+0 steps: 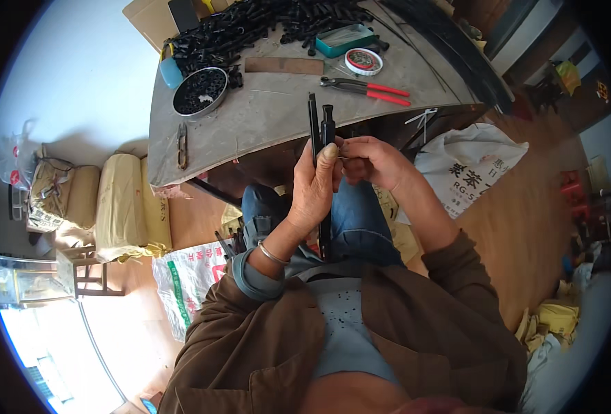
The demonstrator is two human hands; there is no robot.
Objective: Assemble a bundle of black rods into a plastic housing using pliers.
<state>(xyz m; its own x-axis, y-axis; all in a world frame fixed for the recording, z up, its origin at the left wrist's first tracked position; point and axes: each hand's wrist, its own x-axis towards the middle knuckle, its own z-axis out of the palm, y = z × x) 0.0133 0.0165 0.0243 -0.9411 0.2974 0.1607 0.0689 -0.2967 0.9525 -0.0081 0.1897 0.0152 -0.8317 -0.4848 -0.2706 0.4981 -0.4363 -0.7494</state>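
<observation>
Upright between my knees and the table edge stands a long, slim black rod (313, 117), with a thicker black tube-like part (327, 124) close beside it. My left hand (314, 183) is wrapped round both, its thumb pointing up against the thicker part. Its lower end reaches down towards my lap. My right hand (374, 162) meets the left from the side, fingertips pinched together at the black part. Something thin and light, perhaps wire, shows at those fingertips, too small to make out.
On the grey table (250, 117) lie red-handled pliers (367, 90), a flat brown bar (283, 65), snips (182, 146), a bowl of small black rings (216, 110), a white round container (363, 62), a teal box (345, 43) and heaped black parts (250, 31). A white sack (467, 162) stands right.
</observation>
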